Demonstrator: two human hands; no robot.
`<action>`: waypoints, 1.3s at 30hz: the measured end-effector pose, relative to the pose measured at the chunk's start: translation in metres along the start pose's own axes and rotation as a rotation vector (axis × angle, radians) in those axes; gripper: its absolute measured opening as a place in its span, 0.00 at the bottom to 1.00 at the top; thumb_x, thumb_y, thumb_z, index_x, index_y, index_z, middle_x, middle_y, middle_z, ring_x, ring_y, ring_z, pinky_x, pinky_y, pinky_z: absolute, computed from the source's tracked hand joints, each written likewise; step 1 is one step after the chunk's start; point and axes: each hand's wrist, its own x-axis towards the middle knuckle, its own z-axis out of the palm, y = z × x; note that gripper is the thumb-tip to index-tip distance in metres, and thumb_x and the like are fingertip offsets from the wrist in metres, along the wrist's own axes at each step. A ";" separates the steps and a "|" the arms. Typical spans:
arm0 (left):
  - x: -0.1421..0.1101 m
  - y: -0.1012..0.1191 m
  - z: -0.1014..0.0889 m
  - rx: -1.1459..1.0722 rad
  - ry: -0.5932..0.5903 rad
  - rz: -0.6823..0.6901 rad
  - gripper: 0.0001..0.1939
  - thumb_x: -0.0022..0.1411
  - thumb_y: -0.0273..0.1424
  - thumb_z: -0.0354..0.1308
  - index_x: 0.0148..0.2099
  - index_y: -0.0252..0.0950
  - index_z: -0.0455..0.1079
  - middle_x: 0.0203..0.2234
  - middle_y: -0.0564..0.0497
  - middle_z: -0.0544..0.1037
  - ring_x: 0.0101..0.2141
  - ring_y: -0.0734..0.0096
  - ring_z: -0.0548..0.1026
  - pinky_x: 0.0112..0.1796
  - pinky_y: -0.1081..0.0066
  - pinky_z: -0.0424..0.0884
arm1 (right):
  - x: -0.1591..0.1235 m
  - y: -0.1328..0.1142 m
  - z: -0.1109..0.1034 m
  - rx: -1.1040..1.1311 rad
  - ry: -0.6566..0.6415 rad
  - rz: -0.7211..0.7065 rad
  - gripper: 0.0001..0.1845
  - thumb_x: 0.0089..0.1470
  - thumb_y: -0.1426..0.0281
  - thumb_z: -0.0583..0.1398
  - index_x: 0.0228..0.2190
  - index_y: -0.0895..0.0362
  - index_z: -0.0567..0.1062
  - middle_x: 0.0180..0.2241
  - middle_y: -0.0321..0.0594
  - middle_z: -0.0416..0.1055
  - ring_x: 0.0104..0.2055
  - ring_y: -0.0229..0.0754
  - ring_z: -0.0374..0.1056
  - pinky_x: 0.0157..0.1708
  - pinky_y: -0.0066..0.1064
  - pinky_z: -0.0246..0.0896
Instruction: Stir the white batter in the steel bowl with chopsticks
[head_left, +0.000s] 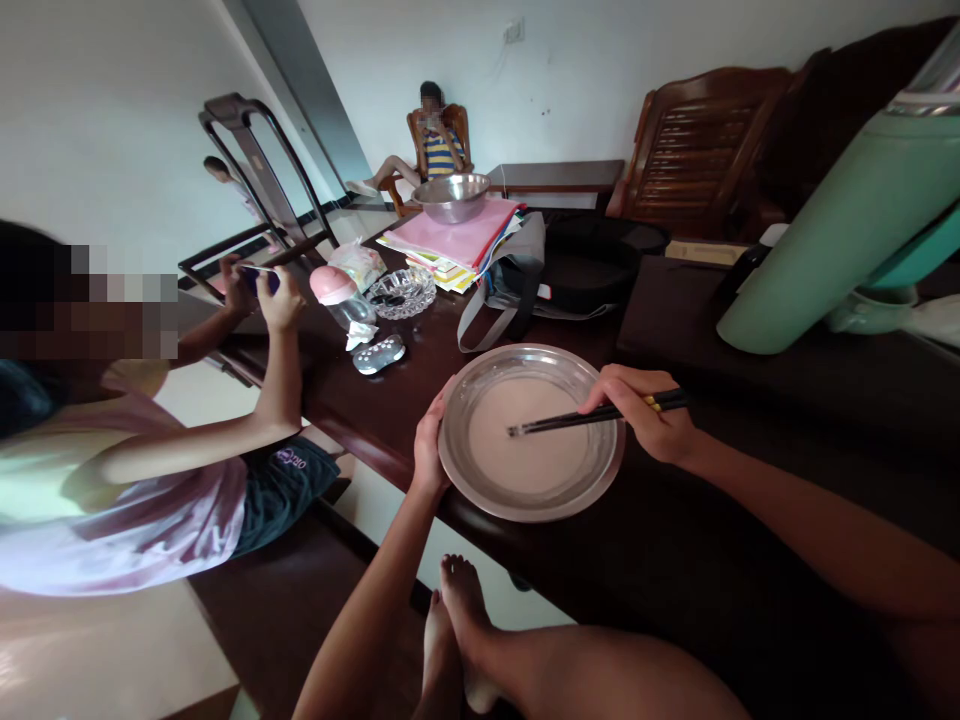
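Note:
A wide steel bowl (459, 472) stands near the front edge of the dark table, holding a pale, milky liquid (517, 460). Against the bowl's left side my left hand (430, 440) is pressed, its fingers gripping the wall and rim, partly hidden behind it. My right hand (651, 412) is closed around a pair of black chopsticks (566, 420) with gold bands. Their tips reach over the middle of the bowl and look wet with the pale liquid; I cannot tell how deep they go.
Beyond the bowl are a glass ashtray (403, 295), a pink-lidded jar (335, 288), a black-and-grey bag (577, 265), and papers under a second steel bowl (452, 200). A green flask (814, 225) stands at right. At left a person holds a phone (261, 282); another person sits at the back.

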 end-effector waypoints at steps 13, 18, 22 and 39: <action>0.001 -0.003 -0.003 -0.004 -0.002 0.005 0.29 0.61 0.46 0.56 0.60 0.40 0.73 0.59 0.49 0.75 0.64 0.52 0.67 0.64 0.59 0.59 | -0.001 -0.002 0.001 0.036 -0.099 -0.045 0.17 0.67 0.69 0.53 0.29 0.55 0.78 0.28 0.36 0.79 0.31 0.36 0.74 0.33 0.29 0.66; 0.000 -0.003 -0.002 -0.035 -0.007 -0.004 0.30 0.60 0.47 0.57 0.61 0.41 0.72 0.60 0.48 0.74 0.62 0.51 0.69 0.62 0.57 0.62 | 0.000 -0.001 -0.002 -0.055 -0.026 -0.047 0.17 0.66 0.69 0.54 0.29 0.54 0.78 0.27 0.36 0.78 0.30 0.36 0.72 0.33 0.30 0.65; 0.000 -0.002 -0.002 -0.013 0.004 -0.007 0.29 0.60 0.46 0.57 0.61 0.41 0.72 0.61 0.49 0.73 0.62 0.51 0.68 0.63 0.57 0.61 | -0.001 -0.002 -0.002 0.039 -0.086 -0.010 0.22 0.68 0.67 0.50 0.27 0.55 0.78 0.26 0.37 0.77 0.28 0.36 0.73 0.31 0.29 0.65; 0.000 -0.001 -0.002 -0.008 0.005 0.001 0.29 0.60 0.47 0.57 0.60 0.41 0.74 0.59 0.49 0.75 0.62 0.50 0.69 0.63 0.58 0.61 | 0.001 -0.004 -0.002 0.028 0.003 0.061 0.22 0.68 0.65 0.51 0.26 0.54 0.78 0.26 0.37 0.77 0.27 0.37 0.72 0.31 0.31 0.67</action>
